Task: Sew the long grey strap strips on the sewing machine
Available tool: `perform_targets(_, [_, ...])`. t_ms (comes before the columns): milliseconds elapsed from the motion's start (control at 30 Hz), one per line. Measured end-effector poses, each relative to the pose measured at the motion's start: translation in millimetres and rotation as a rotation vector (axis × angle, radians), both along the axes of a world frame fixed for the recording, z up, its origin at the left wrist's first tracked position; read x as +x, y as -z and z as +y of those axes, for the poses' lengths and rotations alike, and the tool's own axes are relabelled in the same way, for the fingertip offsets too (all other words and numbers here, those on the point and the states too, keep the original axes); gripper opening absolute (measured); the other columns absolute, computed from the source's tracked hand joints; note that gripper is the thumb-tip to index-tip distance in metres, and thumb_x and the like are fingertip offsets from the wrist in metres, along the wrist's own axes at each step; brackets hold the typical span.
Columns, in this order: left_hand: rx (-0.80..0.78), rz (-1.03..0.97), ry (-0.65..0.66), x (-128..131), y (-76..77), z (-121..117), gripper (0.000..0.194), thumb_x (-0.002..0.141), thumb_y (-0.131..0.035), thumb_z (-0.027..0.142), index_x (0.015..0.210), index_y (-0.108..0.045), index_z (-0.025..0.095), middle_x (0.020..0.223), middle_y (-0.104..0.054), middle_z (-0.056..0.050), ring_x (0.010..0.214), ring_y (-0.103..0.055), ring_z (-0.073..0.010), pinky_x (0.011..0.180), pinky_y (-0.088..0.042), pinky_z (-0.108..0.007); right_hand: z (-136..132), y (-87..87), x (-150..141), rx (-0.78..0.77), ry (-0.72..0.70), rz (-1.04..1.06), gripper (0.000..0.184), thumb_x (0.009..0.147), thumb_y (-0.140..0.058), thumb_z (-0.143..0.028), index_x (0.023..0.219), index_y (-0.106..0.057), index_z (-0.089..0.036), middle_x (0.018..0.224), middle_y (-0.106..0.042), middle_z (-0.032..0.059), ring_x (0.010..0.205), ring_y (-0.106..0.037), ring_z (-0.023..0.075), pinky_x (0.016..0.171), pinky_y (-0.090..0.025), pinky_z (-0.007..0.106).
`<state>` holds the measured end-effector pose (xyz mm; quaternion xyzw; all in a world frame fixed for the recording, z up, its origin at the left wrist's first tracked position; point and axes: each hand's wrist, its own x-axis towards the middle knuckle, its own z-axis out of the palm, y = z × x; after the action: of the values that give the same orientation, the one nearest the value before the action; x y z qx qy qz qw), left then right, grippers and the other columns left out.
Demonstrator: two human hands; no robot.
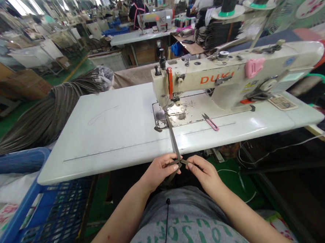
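Note:
A narrow dark grey-brown fabric strip (174,140) runs from under the needle area of the white sewing machine (187,76) over the table's front edge. At its near end, just off that edge, my left hand (162,169) pinches the strip between thumb and fingers. Close on the other side, my right hand (202,168) grips a short piece of the same strip between thumb and forefinger. The pieces meet between both hands, and part hangs below. Pink-handled thread snips (211,122) lie on the table right of the needle.
The white sewing table (96,122) carries a loose thread and a printed ruler line. A blue plastic basket (43,202) stands at the left, below a large bundle of dark strips (40,110). Behind are another sewing station (143,36) and several people. A fan (306,6) is at upper right.

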<state>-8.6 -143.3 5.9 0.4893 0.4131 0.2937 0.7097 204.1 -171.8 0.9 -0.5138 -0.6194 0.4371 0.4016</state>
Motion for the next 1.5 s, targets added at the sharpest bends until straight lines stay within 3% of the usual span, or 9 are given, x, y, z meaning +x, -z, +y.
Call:
perform_targets(200, [0.034,-0.019,0.017,0,2.1,2,0.049,0.086,-0.076,0.049,0.122,-0.070,0.016,0.081,-0.070,-0.003,0.077,-0.061,-0.0163,0.076,-0.041,-0.029,3,-3.1,-1,-0.183,-0.042,0.218,0.025,0.093,-0.055,-0.031,0.070,-0.060,-0.022,0.070,-0.056,-0.0003,0.071,-0.052,0.0195,0.070,-0.040,0.032])
perform_targets(400, [0.029,-0.092,0.036,1,1.1,2,0.042,0.090,-0.070,0.049,0.115,-0.073,0.015,0.074,-0.061,0.000,0.072,-0.052,-0.0145,0.075,-0.037,-0.029,5,-3.7,-3,-0.224,-0.053,0.280,0.026,0.094,-0.056,-0.035,0.073,-0.062,-0.021,0.072,-0.057,0.0004,0.073,-0.051,0.0195,0.072,-0.039,0.032])
perform_targets(500, [0.064,-0.080,0.064,2,-1.0,1,0.038,0.093,-0.066,0.048,0.111,-0.074,0.015,0.083,-0.064,-0.002,0.080,-0.056,-0.0170,0.081,-0.041,-0.031,5,-2.5,-2,-0.222,-0.068,0.279,0.027,0.094,-0.057,-0.036,0.073,-0.062,-0.021,0.072,-0.057,0.0002,0.072,-0.050,0.0193,0.071,-0.039,0.032])
perform_targets(633, [0.218,0.074,0.098,5,0.7,1,0.035,0.091,-0.070,0.039,0.118,-0.070,0.018,0.107,-0.071,-0.007,0.103,-0.063,-0.0246,0.095,-0.046,-0.036,4,-3.6,-2,-0.206,-0.072,0.269,0.026,0.094,-0.058,-0.036,0.073,-0.062,-0.021,0.072,-0.056,-0.0003,0.072,-0.050,0.0192,0.072,-0.038,0.032])
perform_targets(733, [0.405,0.215,0.109,8,2.8,3,0.026,0.098,-0.057,0.032,0.117,-0.070,0.020,0.116,-0.071,-0.008,0.114,-0.062,-0.0251,0.106,-0.044,-0.038,4,-5.1,-3,-0.188,-0.070,0.276,0.027,0.094,-0.058,-0.035,0.072,-0.062,-0.022,0.072,-0.056,-0.0008,0.072,-0.050,0.0188,0.071,-0.038,0.032])
perform_targets(933, [0.545,0.290,0.177,5,1.6,5,0.031,0.102,-0.051,0.040,0.106,-0.074,0.020,0.114,-0.063,-0.010,0.111,-0.060,-0.0235,0.105,-0.046,-0.037,3,-4.4,-3,-0.166,-0.055,0.258,0.027,0.095,-0.059,-0.035,0.072,-0.063,-0.022,0.072,-0.055,-0.0010,0.071,-0.050,0.0184,0.072,-0.040,0.031])
perform_targets(1067, [0.457,0.298,0.120,4,2.1,4,0.036,0.103,-0.049,0.044,0.106,-0.075,0.019,0.101,-0.064,-0.008,0.099,-0.061,-0.0225,0.096,-0.048,-0.037,3,-2.9,-3,-0.157,-0.040,0.225,0.028,0.095,-0.059,-0.037,0.072,-0.062,-0.022,0.071,-0.056,-0.0006,0.070,-0.050,0.0187,0.071,-0.041,0.031])
perform_targets(1333, [0.071,0.008,0.039,10,3.5,-5,0.048,0.100,-0.055,0.052,0.131,-0.065,0.016,0.076,-0.063,-0.001,0.067,-0.060,-0.0133,0.067,-0.045,-0.027,2,-3.0,-1,-0.133,-0.027,0.157,0.028,0.095,-0.058,-0.036,0.071,-0.062,-0.022,0.069,-0.056,-0.0007,0.071,-0.054,0.0186,0.070,-0.044,0.030])
perform_targets(1500, [-0.120,-0.183,-0.013,15,6.7,-7,0.047,0.092,-0.069,0.049,0.130,-0.063,0.023,0.092,-0.059,0.001,0.045,-0.044,-0.0016,0.044,-0.031,-0.019,1,2.5,-3,-0.167,-0.015,0.102,0.023,0.093,-0.057,-0.033,0.076,-0.066,-0.021,0.071,-0.060,0.0003,0.071,-0.056,0.0188,0.067,-0.045,0.029])
